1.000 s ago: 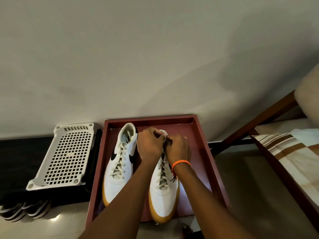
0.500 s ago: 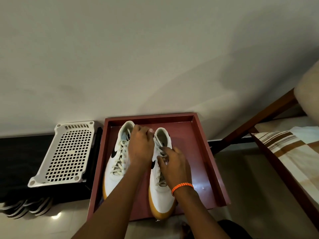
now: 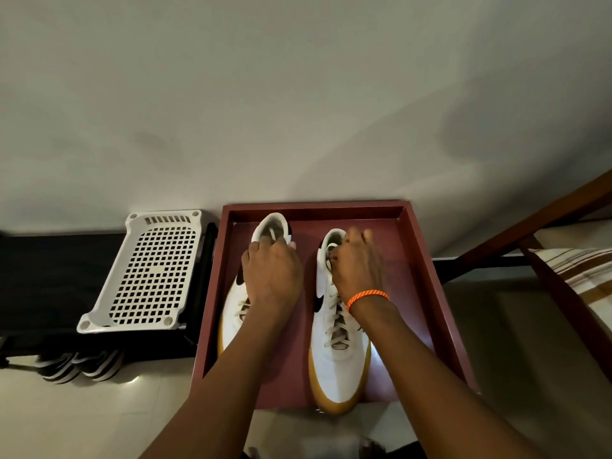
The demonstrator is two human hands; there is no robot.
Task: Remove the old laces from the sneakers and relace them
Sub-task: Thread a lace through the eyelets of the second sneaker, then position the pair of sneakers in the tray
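Observation:
Two white sneakers with tan soles and black side marks lie in a dark red tray (image 3: 420, 260), toes toward me. My left hand (image 3: 271, 273) rests on the left sneaker (image 3: 231, 321), fingers gripping its tongue at the collar. My right hand (image 3: 359, 263), with an orange band at the wrist, grips the collar of the right sneaker (image 3: 334, 366). Cream laces (image 3: 336, 329) run through the right sneaker's eyelets; the left sneaker's laces are mostly hidden under my hand. The right sneaker's toe hangs over the tray's near edge.
A white perforated plastic rack (image 3: 149, 270) lies on a black low shelf (image 3: 43, 286) left of the tray. Striped dark shoes (image 3: 79, 366) sit under that shelf. A wooden bed frame (image 3: 556, 293) with striped bedding stands at the right. A plain wall rises behind.
Both hands were together at the right sneaker's collar. Now the left hand has shifted onto the left sneaker, and the two sneakers stand further apart in the tray.

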